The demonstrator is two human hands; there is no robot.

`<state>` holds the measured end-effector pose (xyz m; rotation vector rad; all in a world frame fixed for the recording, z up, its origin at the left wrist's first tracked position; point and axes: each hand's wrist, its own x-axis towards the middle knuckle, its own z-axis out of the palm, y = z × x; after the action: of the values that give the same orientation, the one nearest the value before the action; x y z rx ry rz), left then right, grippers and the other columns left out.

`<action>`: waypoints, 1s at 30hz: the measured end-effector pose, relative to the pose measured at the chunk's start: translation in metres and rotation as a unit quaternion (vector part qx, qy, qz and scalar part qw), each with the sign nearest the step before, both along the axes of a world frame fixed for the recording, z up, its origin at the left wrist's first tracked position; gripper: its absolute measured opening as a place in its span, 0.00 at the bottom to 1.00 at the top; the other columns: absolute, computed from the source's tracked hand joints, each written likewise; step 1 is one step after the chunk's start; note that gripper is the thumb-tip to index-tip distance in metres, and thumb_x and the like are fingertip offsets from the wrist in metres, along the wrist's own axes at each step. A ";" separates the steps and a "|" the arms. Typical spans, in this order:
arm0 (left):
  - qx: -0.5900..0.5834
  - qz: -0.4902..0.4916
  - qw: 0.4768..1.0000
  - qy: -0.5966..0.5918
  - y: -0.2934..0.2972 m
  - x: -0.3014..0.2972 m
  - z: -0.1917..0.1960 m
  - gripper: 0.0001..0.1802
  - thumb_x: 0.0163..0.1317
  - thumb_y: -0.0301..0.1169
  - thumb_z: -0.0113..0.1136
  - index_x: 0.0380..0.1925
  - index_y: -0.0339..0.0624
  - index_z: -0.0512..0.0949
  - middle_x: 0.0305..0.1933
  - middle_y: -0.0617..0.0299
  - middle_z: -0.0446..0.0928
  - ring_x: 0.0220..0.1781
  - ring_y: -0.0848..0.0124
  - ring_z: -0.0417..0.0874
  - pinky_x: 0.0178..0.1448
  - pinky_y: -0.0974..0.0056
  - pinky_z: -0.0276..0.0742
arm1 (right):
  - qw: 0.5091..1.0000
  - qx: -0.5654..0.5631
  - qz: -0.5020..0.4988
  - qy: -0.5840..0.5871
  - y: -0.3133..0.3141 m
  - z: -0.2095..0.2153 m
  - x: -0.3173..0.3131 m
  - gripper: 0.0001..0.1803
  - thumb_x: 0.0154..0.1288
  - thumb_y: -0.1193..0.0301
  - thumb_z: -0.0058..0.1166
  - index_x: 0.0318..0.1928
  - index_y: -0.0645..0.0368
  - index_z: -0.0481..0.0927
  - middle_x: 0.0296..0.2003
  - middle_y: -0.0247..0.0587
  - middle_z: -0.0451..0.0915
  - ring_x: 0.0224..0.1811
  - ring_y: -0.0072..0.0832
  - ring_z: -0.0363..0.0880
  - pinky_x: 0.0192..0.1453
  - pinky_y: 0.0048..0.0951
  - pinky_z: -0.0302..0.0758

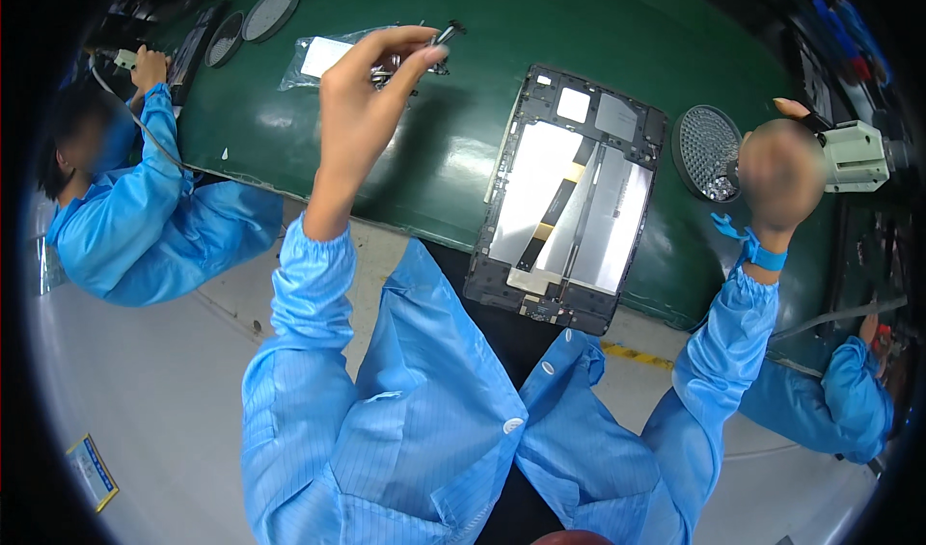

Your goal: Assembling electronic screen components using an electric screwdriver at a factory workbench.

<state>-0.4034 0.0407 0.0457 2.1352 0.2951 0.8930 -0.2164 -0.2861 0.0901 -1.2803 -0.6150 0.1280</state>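
Note:
My left hand is raised over the green table, thumb and forefinger pinched on a small dark part with a shiny metal piece. Below its fingers lie more small metal parts, partly hidden. In front of me is an opened tablet with silver battery faces and a dark flat ribbon cable running across them. At the right, my right hand is wrapped round a white electric screwdriver; the hand is blurred. It is beside a round dish of small screws. A blue strap circles that wrist.
A clear bag with a white sheet lies beyond my left hand. Two round dishes stand far left. One co-worker in blue sits at the left, another person's sleeve shows at the right. A cable crosses the right side.

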 end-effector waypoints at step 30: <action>-0.100 -0.254 0.933 0.235 0.003 0.078 -0.026 0.16 0.61 0.36 0.69 0.45 0.37 0.86 0.39 0.58 0.86 0.41 0.73 0.85 0.50 0.70 0.79 | 0.998 0.025 0.055 0.008 0.001 -0.004 0.003 0.18 0.67 0.75 0.45 0.52 0.76 0.72 0.15 0.31 0.60 0.13 0.20 0.58 0.20 0.28 0.63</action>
<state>-0.3258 0.0437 0.0193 2.0622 0.0536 0.0448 -0.2132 -0.2849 0.0862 -1.1975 -0.6711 0.2119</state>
